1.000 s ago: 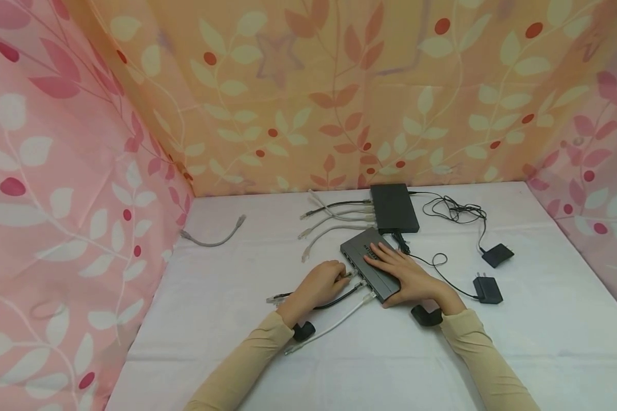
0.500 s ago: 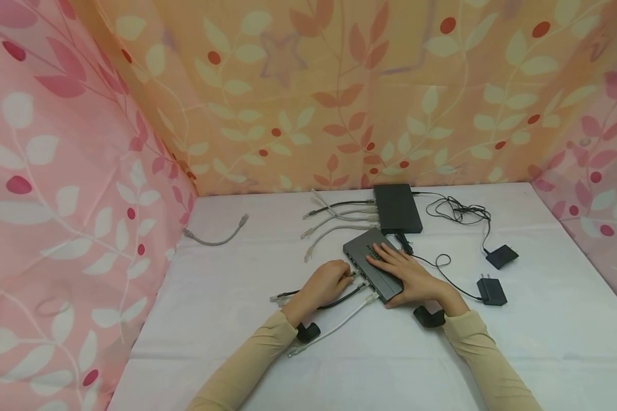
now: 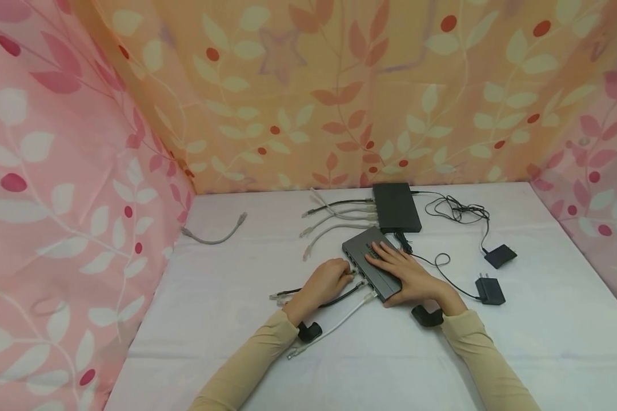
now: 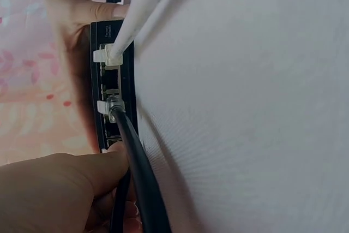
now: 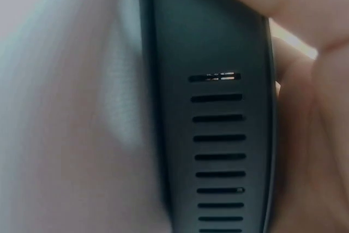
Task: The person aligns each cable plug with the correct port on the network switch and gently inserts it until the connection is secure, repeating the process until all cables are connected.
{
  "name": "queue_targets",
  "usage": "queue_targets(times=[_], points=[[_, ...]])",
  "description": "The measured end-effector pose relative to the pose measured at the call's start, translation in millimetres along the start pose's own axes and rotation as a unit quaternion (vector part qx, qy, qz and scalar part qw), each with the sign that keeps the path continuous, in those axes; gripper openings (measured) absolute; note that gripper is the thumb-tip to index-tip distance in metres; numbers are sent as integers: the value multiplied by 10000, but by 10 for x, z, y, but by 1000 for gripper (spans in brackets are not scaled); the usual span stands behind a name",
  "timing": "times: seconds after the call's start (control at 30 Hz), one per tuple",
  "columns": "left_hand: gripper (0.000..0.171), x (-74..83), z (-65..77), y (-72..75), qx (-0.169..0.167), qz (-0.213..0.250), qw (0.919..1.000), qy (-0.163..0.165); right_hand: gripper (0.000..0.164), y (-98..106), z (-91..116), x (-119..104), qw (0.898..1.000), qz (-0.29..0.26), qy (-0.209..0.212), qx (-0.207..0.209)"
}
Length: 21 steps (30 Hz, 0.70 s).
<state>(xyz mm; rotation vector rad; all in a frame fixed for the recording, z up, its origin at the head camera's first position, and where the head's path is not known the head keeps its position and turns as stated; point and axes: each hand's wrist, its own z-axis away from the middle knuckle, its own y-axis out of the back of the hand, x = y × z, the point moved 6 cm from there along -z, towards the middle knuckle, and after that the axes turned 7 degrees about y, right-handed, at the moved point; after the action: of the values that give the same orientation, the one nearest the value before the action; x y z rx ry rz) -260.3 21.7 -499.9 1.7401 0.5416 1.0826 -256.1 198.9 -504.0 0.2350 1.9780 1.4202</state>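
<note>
A grey network switch (image 3: 360,246) lies slanted on the table, its row of ports facing left. My left hand (image 3: 325,282) pinches the end of a black network cable (image 4: 119,211) at one of these ports; the fingers hide the plug. Below it, another black network cable (image 4: 143,181) and a white network cable (image 3: 334,327) sit plugged into the same row. My right hand (image 3: 408,275) rests on top of the switch with straight, spread fingers, its thumb along the near end. Slots mark the switch's side (image 5: 218,145) in the right wrist view.
Behind stands a black box (image 3: 397,206) with several network cables (image 3: 339,228) plugged in. A loose grey cable (image 3: 216,242) lies at the far left. Two power adapters, one black adapter (image 3: 500,256) and another adapter (image 3: 490,290), lie right with their cords. Patterned curtains (image 3: 288,103) enclose the table.
The head view has shifted slightly. Both hands keep nearly the same place at the switch, the left still pinching at the port.
</note>
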Motion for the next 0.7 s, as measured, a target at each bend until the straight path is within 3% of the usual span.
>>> queue_targets(times=[0.37, 0.7], points=[[16, -81, 39, 18, -216, 226, 9982, 505, 107, -11, 9, 18, 10000, -24, -6, 54], [23, -328, 162, 212, 76, 358, 9961, 799, 108, -12, 14, -4, 9999, -10, 49, 108]])
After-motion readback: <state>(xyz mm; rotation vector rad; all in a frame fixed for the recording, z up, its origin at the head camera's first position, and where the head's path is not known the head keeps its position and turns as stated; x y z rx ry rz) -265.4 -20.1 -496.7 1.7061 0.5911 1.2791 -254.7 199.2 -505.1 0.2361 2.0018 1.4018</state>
